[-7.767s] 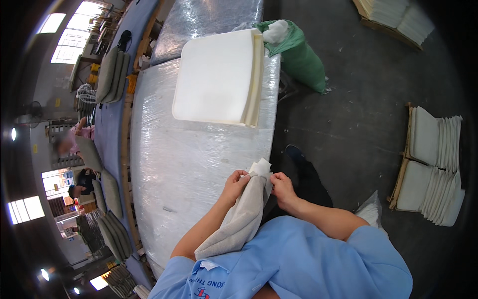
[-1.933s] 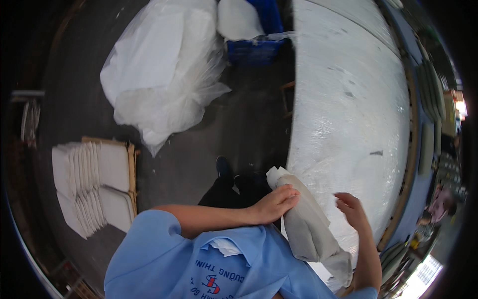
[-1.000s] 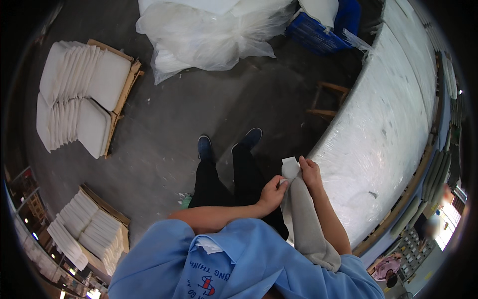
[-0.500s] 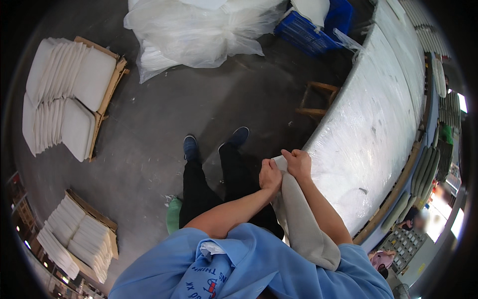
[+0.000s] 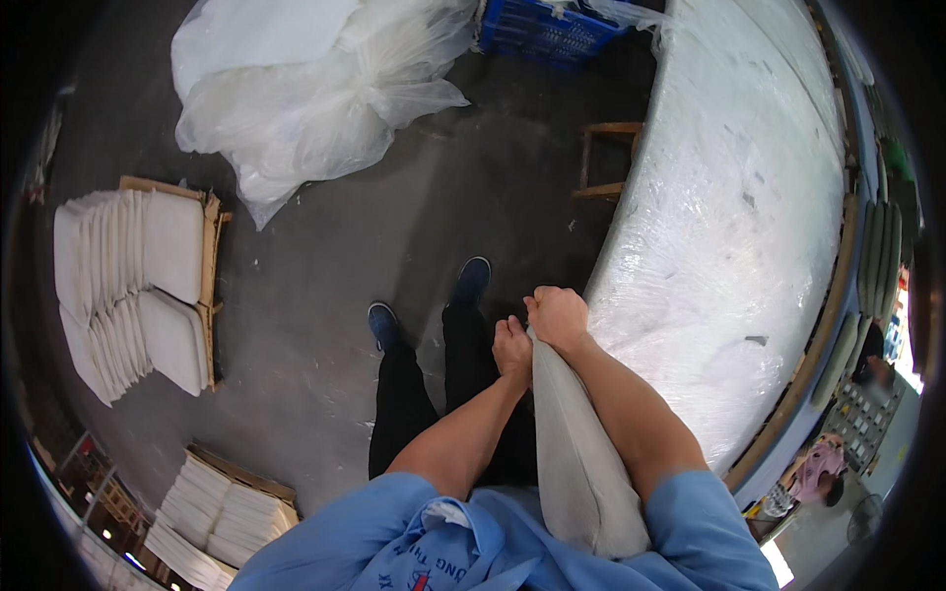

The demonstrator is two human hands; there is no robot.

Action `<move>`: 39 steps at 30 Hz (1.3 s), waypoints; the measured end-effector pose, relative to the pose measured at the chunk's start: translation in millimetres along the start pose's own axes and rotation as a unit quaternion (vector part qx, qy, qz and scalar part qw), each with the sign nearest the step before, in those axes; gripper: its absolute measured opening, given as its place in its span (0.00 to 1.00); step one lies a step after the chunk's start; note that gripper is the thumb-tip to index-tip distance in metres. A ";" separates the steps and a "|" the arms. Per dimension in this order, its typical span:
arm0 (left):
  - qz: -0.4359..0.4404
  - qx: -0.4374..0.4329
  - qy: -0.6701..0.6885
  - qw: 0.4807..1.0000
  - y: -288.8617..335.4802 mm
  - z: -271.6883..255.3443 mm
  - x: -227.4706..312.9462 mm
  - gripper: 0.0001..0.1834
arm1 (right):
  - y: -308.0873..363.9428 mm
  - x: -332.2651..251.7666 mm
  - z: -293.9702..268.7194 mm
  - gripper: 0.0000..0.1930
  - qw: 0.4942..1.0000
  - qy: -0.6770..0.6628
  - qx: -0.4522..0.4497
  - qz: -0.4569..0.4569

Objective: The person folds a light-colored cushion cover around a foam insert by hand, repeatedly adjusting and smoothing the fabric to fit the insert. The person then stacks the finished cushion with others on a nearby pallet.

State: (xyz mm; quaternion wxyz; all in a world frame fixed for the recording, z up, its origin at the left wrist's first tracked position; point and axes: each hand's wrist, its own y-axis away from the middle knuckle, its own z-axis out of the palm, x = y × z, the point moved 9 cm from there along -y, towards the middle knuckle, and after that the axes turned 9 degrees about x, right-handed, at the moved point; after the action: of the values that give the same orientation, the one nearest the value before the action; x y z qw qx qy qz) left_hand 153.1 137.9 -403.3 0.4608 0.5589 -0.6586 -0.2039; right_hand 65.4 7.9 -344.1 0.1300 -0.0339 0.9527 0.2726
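Observation:
A grey fabric cushion (image 5: 581, 463) stands on edge between my forearms, its lower part against my blue shirt. Both hands are at its narrow far end, beside the wrapped table's near-left edge. My left hand (image 5: 512, 350) is closed on the left side of that end, fingers curled. Just right of it, my right hand (image 5: 558, 317) grips the tip in a fist, knuckles up. The cloth edge inside the fingers is hidden.
A long table (image 5: 729, 227) covered in clear plastic film runs along my right. Pale cushions stand stacked on wooden pallets (image 5: 212, 295) at left. Ahead lie a plastic-wrapped white bundle (image 5: 305, 98), a blue crate (image 5: 552, 30) and a wooden stool (image 5: 601, 158). People sit far right.
My right hand has shifted left and closed over the cushion's tip, where its thumb was extended. The white patch between my hands is now covered. The view has turned and my feet have stepped.

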 end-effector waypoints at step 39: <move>0.233 -0.427 -0.234 0.842 79.0 6.5 102.5 0.31 | 106.8 124.0 -58.4 0.20 0.969 -0.243 0.017 0.037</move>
State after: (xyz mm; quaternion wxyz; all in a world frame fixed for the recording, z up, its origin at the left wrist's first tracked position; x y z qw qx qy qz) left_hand 109.4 64.7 -305.8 0.5197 0.0724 -0.7054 -0.4765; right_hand -82.0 68.5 -274.8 0.3478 0.0708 0.8977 0.2611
